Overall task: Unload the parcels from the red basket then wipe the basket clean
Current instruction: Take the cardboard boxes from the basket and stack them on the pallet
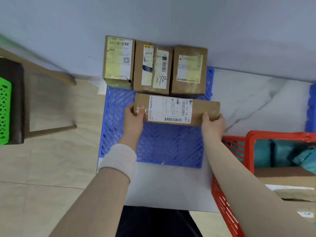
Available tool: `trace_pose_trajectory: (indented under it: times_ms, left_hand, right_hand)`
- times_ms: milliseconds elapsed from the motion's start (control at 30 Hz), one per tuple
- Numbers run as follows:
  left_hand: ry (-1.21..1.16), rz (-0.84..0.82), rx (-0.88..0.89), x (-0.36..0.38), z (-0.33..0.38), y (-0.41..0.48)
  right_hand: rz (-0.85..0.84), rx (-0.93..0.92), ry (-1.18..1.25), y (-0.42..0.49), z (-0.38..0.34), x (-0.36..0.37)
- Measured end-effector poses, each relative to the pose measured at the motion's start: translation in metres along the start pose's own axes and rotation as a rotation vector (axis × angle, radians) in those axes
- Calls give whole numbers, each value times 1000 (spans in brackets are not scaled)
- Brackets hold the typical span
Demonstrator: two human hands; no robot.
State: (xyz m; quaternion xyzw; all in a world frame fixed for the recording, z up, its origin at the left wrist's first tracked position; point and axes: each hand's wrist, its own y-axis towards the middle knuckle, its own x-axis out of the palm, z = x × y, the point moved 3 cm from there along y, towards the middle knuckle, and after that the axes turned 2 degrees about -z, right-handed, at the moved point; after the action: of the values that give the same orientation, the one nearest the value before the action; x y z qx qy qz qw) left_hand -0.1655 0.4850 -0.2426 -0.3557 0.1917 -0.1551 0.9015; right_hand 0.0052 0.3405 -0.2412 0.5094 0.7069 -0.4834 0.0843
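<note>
A long brown parcel (176, 109) with a white label lies crosswise over the blue plastic pallet (171, 144). My left hand (134, 118) grips its left end and my right hand (212, 123) grips its right end. Behind it three brown parcels stand in a row against the wall: a left one (118, 62), a middle one (153, 68) marked 8732, and a right one (189, 71). The red basket (222, 199) is at the lower right, with teal bags (273, 153) and a cardboard box (289, 182) inside.
A dark stool (15, 101) with wooden legs stands on the tiled floor at the left, with a green perforated basket (4, 113) beside it. Another blue pallet edge (311, 106) shows at the far right. The grey wall (153, 17) bounds the back.
</note>
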Motion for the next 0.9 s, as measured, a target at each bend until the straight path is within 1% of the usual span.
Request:
trace_pose_trajectory:
  times_ms: [100, 233, 500, 667, 900]
  left_hand:
    - [4, 10, -10, 0, 1, 3]
    - [20, 28, -20, -9, 2, 2]
    - [-34, 131, -23, -67, -2, 25]
    - [-27, 104, -7, -79, -4, 57]
    - [95, 69, 30, -71, -13, 75]
  right_hand:
    - [-2, 31, 11, 4, 0, 5]
    - [-17, 19, 28, -4, -3, 6]
    - [-161, -53, 22, -42, -13, 45]
    - [-198, -76, 8, -41, -15, 68]
    - [-133, -129, -13, -33, -4, 81]
